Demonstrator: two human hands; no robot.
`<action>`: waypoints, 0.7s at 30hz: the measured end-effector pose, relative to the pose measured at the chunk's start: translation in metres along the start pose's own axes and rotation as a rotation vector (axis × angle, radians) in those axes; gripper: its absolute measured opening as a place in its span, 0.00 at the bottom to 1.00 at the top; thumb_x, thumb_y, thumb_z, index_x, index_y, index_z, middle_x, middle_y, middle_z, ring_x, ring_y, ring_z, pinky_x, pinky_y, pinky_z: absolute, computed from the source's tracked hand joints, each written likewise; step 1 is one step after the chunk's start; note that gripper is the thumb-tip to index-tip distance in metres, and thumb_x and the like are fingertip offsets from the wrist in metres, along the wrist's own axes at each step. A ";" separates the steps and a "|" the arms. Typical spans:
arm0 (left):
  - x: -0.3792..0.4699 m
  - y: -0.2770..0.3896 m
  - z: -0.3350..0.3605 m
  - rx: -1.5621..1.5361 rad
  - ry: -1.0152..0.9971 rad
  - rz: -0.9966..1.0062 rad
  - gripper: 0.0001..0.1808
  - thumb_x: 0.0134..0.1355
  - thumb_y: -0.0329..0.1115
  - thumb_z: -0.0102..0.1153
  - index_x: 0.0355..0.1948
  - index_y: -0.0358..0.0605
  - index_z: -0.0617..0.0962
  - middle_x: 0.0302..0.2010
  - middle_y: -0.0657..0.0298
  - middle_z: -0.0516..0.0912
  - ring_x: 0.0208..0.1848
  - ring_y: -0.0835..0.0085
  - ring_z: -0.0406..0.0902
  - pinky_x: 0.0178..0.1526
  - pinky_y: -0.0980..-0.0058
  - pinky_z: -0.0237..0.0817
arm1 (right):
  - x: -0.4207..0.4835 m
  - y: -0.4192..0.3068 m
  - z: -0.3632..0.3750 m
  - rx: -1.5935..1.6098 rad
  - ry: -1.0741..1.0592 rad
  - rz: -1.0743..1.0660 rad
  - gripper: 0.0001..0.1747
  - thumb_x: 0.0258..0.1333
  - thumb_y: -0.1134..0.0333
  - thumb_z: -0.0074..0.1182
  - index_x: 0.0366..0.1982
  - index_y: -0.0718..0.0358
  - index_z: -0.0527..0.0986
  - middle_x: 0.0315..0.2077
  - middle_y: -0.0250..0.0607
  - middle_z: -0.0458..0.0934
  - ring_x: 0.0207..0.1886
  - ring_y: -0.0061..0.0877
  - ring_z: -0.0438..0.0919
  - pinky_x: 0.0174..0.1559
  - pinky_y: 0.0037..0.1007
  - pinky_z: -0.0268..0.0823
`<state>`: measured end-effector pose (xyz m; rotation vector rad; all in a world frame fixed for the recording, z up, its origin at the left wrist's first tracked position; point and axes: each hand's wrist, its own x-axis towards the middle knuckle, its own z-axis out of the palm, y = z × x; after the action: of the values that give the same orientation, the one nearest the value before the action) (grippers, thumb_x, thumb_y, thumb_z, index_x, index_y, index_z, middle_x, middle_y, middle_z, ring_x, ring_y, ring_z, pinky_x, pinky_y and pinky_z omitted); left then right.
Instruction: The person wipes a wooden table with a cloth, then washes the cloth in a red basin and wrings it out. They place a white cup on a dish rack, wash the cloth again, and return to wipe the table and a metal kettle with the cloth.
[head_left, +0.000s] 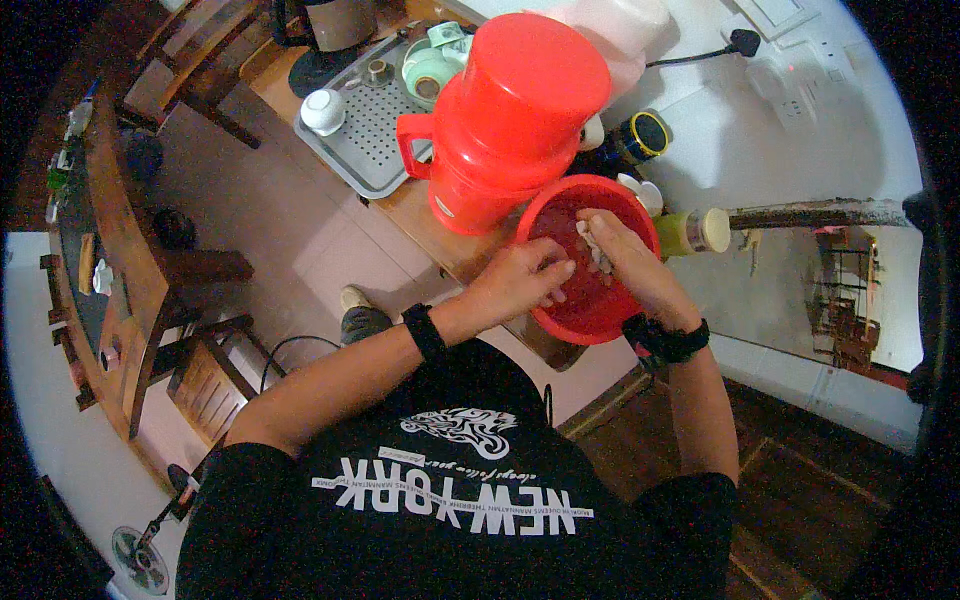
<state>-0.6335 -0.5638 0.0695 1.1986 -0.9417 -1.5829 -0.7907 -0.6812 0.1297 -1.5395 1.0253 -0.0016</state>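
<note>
A red plastic basin (547, 319) stands near the edge of a wooden table, close to my body. My right hand (626, 259) is inside its far right part, closed on a crumpled whitish cloth (594, 246). Over the basin's left rim hangs my left hand (525, 277), fingers curled; whether anything small is between them cannot be told. The bottom of the basin is dark and grainy. Just beyond the basin, a large red plastic thermos jug (495, 150) stands with its handle to the left.
A perforated metal tray (367, 161) holds a white cup (322, 112) and a pale green teapot (429, 75). A jar with a yellowish lid (712, 230) lies right of the basin. Behind are a black container with a yellow rim (649, 133) and a black plug (744, 43).
</note>
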 end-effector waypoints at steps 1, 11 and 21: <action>0.000 0.002 0.000 -0.022 -0.008 -0.014 0.17 0.70 0.44 0.52 0.45 0.37 0.76 0.35 0.59 0.81 0.33 0.73 0.83 0.33 0.74 0.75 | -0.003 0.000 0.000 0.049 -0.025 0.013 0.25 0.70 0.53 0.43 0.59 0.62 0.67 0.40 0.31 0.74 0.39 0.17 0.71 0.39 0.20 0.64; -0.002 0.016 -0.004 -0.293 0.034 -0.177 0.22 0.69 0.49 0.53 0.49 0.37 0.73 0.37 0.59 0.80 0.32 0.72 0.82 0.32 0.76 0.74 | -0.021 0.009 0.009 -0.007 -0.002 -0.247 0.33 0.54 0.79 0.49 0.64 0.66 0.59 0.55 0.43 0.72 0.59 0.30 0.71 0.62 0.31 0.63; -0.008 0.016 -0.008 -0.034 -0.016 -0.018 0.11 0.65 0.35 0.55 0.42 0.38 0.75 0.34 0.61 0.81 0.31 0.75 0.81 0.32 0.76 0.74 | -0.046 -0.006 0.021 0.257 0.083 -0.172 0.20 0.60 0.75 0.50 0.56 0.65 0.69 0.48 0.39 0.76 0.48 0.24 0.77 0.42 0.26 0.77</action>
<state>-0.6209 -0.5609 0.0848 1.1752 -0.9135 -1.6191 -0.8041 -0.6380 0.1534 -1.3952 0.9164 -0.3085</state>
